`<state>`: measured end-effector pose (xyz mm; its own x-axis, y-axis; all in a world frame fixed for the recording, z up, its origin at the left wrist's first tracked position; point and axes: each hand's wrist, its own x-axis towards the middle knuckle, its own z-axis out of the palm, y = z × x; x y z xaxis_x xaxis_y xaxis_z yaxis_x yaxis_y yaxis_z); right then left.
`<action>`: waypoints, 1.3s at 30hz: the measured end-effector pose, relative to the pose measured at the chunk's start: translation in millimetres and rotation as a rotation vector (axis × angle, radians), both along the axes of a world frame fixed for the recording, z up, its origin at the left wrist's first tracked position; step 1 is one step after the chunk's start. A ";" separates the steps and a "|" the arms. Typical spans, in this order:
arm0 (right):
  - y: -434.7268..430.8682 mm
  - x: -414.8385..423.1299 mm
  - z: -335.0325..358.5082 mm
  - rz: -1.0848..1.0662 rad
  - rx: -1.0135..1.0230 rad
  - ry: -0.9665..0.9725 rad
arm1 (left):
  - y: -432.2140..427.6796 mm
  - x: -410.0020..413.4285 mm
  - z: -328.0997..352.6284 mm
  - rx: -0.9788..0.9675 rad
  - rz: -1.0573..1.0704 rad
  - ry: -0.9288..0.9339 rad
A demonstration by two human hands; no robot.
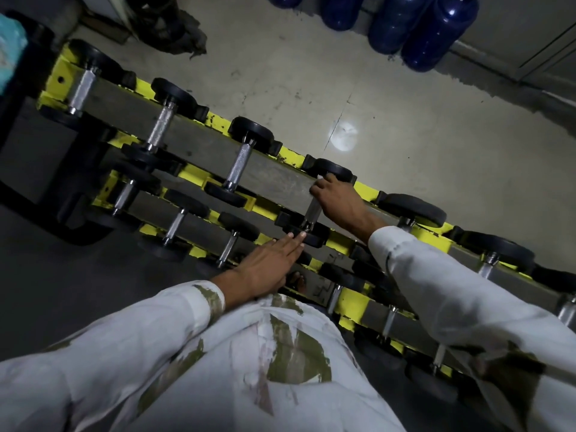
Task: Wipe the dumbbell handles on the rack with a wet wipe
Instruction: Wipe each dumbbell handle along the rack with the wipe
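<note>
Right hand (338,202) around dumbbell handle (313,211)

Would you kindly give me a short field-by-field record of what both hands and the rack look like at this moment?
Setting: yellow rack holding rows of dumbbells, on a grey floor
Right hand: curled round a dumbbell handle on the top row
Wet wipe: a white scrap shows at the fingertips; the rest is hidden
Left hand: fingers straight, tips at that dumbbell's near head
Background: blue jugs by the wall
</note>
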<state>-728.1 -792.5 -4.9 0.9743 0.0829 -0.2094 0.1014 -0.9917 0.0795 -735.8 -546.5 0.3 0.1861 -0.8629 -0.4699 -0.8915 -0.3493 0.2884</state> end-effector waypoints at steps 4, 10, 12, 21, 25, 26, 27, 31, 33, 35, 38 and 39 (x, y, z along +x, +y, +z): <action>-7.6 -9.9 -0.6 -0.035 0.063 -0.104 | -1.9 -0.1 1.3 0.017 -0.001 -0.004; 8.9 -31.1 -33.9 -0.880 0.811 -0.474 | 1.6 -2.1 0.1 0.014 0.037 0.011; 18.7 -18.7 -44.9 -1.223 1.122 -0.550 | 1.4 -0.2 3.2 0.012 0.033 0.014; 30.2 16.3 -32.1 -1.917 1.898 -0.460 | -0.3 4.5 15.1 0.028 0.004 0.019; 27.9 14.2 -36.0 -1.872 2.094 -0.436 | -0.6 6.0 17.4 0.033 -0.015 0.024; 27.4 13.4 -36.9 -1.873 2.131 -0.450 | -0.8 6.5 17.9 0.035 -0.020 0.026; 27.5 13.7 -38.0 -1.882 2.145 -0.479 | -0.9 7.1 18.0 0.035 -0.025 0.025; 31.0 11.7 -43.2 -1.891 1.886 -0.779 | -1.3 9.2 18.3 0.029 -0.032 0.036; 35.4 8.9 -44.6 -1.726 1.455 -0.846 | -0.3 9.9 17.1 0.026 -0.028 0.045; 40.8 3.3 -43.4 -1.456 1.075 -0.819 | 0.8 10.6 15.3 0.025 -0.032 0.044; 41.7 -7.3 -39.3 -0.951 0.696 -0.719 | 0.6 11.9 14.1 0.021 -0.038 0.053; 40.2 -9.6 -40.0 -0.803 0.582 -0.640 | 0.5 12.6 13.8 0.021 -0.042 0.054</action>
<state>-737.7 -752.3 -44.9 0.7042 -0.6803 0.2031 -0.4623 -0.6565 -0.5961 -723.2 -546.1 14.0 0.1240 -0.8592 -0.4963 -0.8887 -0.3187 0.3296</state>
